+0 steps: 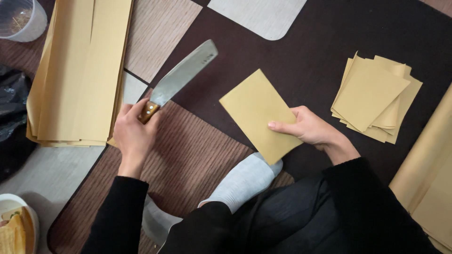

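My left hand (133, 134) grips the wooden handle of a large knife (184, 73); its broad steel blade points up and to the right above the floor mat. My right hand (308, 128) holds a cut rectangle of yellow-brown paper (256, 113) by its right edge, thumb on top. A loose pile of similar cut sheets (374, 99) lies to the right of that hand. A tall stack of long uncut yellow-brown paper (80, 70) lies on the floor just left of the knife hand.
I sit on a brown patterned mat (197, 155), my grey-socked foot (245, 181) between my arms. More long paper (431, 178) runs along the right edge. A clear plastic cup (21, 19) stands top left, a black bag (12, 108) lies at the left edge, a white bowl (14, 226) bottom left.
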